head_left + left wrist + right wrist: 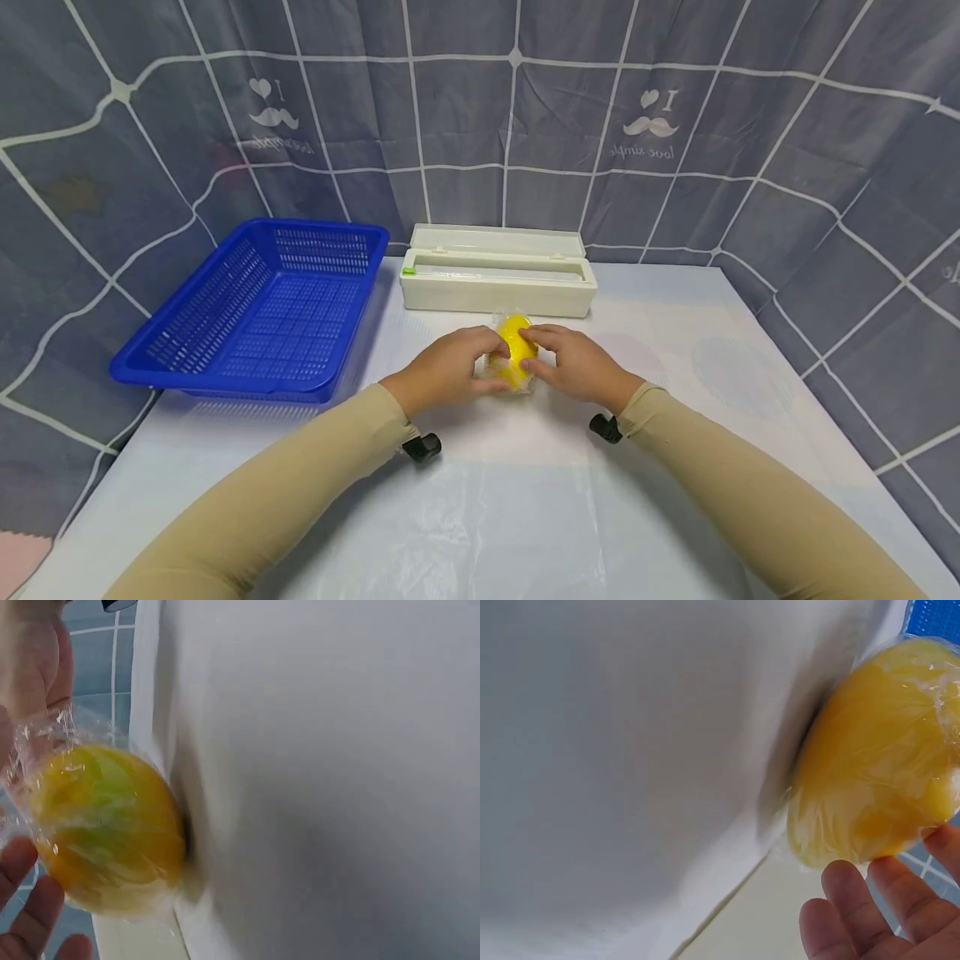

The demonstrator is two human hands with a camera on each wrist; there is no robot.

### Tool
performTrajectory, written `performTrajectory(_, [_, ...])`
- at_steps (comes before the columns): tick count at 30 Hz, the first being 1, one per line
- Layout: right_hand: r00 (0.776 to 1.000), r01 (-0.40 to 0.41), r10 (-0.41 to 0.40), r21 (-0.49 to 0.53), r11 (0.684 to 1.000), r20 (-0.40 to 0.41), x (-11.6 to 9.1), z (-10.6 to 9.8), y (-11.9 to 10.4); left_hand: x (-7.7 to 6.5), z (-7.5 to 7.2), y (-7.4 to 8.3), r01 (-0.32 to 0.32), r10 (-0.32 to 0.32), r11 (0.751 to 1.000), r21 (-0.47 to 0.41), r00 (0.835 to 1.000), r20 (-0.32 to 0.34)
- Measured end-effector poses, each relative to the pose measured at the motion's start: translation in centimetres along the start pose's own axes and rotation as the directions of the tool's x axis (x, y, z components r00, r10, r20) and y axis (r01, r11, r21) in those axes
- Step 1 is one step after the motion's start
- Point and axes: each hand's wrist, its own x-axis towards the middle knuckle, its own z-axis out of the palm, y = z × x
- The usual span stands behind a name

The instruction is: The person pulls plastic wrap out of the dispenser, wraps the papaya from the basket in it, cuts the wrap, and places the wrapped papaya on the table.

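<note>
A yellow fruit (pixel 514 333) wrapped in clear cling film rests on the table between the two hands; a greenish patch shows on it in the left wrist view. My left hand (pixel 453 367) curves round its left side, fingers and thumb at the film. From the right, my right hand (pixel 581 362) holds it with thumb and fingertips. Up close in the right wrist view, fingertips (pixel 841 881) meet the lower edge of the wrapped fruit (pixel 877 757). Film bunches loosely on top of the fruit (pixel 109 825) in the left wrist view. The right thumb is hidden in the right wrist view.
A white cling film dispenser (pixel 498 296) with its lid raised and a green slider (pixel 408 271) stands just behind the hands. To the left is a blue plastic basket (pixel 247 386). A grey checked curtain (pixel 465 108) surrounds the white table (pixel 517 500).
</note>
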Motion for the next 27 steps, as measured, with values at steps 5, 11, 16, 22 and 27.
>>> performTrajectory(5, [1.0, -0.003, 0.003, 0.019, 1.0, 0.012, 0.1, -0.1, 0.2, 0.0, 0.2, 0.5, -0.107, 0.107, 0.979, 0.173, 0.994, 0.009])
performTrajectory(11, [0.999, 0.006, -0.007, 0.031, 0.999, 0.035, -0.4, -0.5, 0.4, 0.0, 0.7, 0.4, -0.109, 0.124, 0.973, 0.204, 0.99, -0.061])
performTrajectory(16, [0.987, 0.153, -0.156, -0.076, 0.985, -0.032, -0.9, -0.6, 0.0, 0.2, 0.6, 0.2, -0.107, 0.121, 0.982, 0.156, 0.989, -0.08])
performTrajectory(22, [0.912, 0.371, -0.395, -0.188, 0.909, -0.113, -0.4, 0.6, -0.6, 0.3, 0.6, 0.2, -0.041, 0.049, 0.995, 0.092, 0.996, -0.079])
performTrajectory(27, [0.905, 0.369, -0.392, -0.154, 0.917, -0.165, -0.2, 0.9, -0.9, 0.5, 0.7, 0.2, 0.033, -0.032, 0.999, 0.008, 0.998, -0.062])
